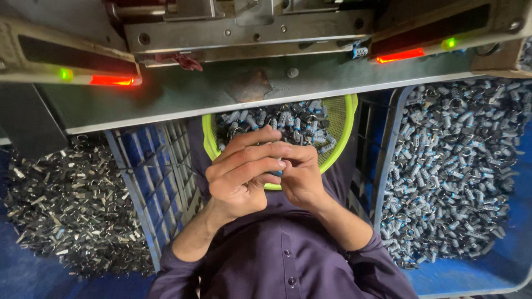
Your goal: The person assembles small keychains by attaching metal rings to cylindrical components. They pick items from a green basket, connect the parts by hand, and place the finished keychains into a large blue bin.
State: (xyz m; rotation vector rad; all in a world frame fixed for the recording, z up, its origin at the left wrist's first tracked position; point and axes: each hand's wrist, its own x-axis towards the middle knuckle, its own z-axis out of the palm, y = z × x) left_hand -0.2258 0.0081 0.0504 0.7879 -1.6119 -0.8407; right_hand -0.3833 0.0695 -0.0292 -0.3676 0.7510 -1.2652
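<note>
- Left hand (241,174) over lap, fingers curled inward, fingertips meeting right hand at a small part (278,173).
- Right hand (302,177) just beside left, touching it, fingers bent round same part.
- Part mostly hidden between fingertips; only a bit of grey and blue visible, shape not readable.
- Grip of both hands: together, pinched on part; exact finger contact hidden.
- Hands held above near rim of basket (335,149), yellow-green, round, mesh wall.
- Basket full of small grey metal pieces with blue bands (288,122), piled loose.
- Basket partly tucked under edge of bench (221,91), grey-green metal, worn patch near middle.
- Above bench: metal rail (244,36) with bolts, reddish rag (183,61) hanging off it.
- Two bars with lit lamps: left bar (72,69) with green dot and red strip, right bar (438,39) same colours.
- Blue crate (160,166) left of basket, slatted side showing.
- Heap of plain silver clips (72,205) far left, loose, well apart from hands.
- Blue tray (476,274) on right, holding big heap of grey-and-blue pieces (460,160), same kind as in basket.
- Purple shirt (282,254), buttoned, sleeves down to forearms, filling bottom middle.
</note>
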